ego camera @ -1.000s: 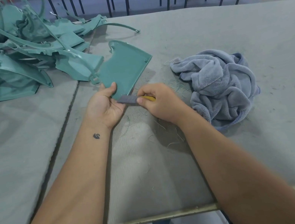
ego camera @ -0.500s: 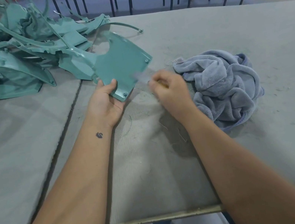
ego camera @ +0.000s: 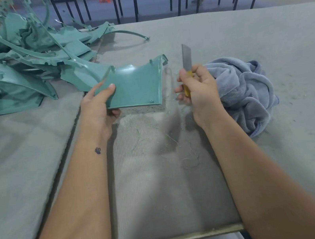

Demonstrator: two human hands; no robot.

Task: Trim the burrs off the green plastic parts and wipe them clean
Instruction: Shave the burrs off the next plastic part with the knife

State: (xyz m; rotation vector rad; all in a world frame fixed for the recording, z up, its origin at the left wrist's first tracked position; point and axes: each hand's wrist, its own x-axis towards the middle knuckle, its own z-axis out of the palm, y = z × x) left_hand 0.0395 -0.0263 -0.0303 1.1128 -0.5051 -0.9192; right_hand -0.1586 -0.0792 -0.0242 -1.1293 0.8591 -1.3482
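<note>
While the left hand (ego camera: 99,106) grips a green plastic part (ego camera: 136,85) by its left edge, thumb lying on the top face and fingers curled underneath, the right hand (ego camera: 199,89) is wrapped around the yellow handle of a knife (ego camera: 187,70) just to the right of the part. The knife's flat grey blade points up, toward the top of the frame, and does not touch the part; a narrow gap lies between them. The part sits near the middle of the frame, held a little above the grey worktop (ego camera: 243,38), with its near edge towards the camera and small pegs standing up along its far, curved edge. Thin pale shavings (ego camera: 176,137) are scattered on the worktop below the two hands, over a ribbed, worn patch of the covering. A crumpled blue-grey towel (ego camera: 245,92) lies on the worktop at the right, just behind and beside the right hand. In the upper left of the frame a heap of green plastic pieces (ego camera: 8,67) is piled up, its nearest pieces reaching close to the held part. Along the top of the frame stand dark table legs (ego camera: 133,4) on a grey floor.
</note>
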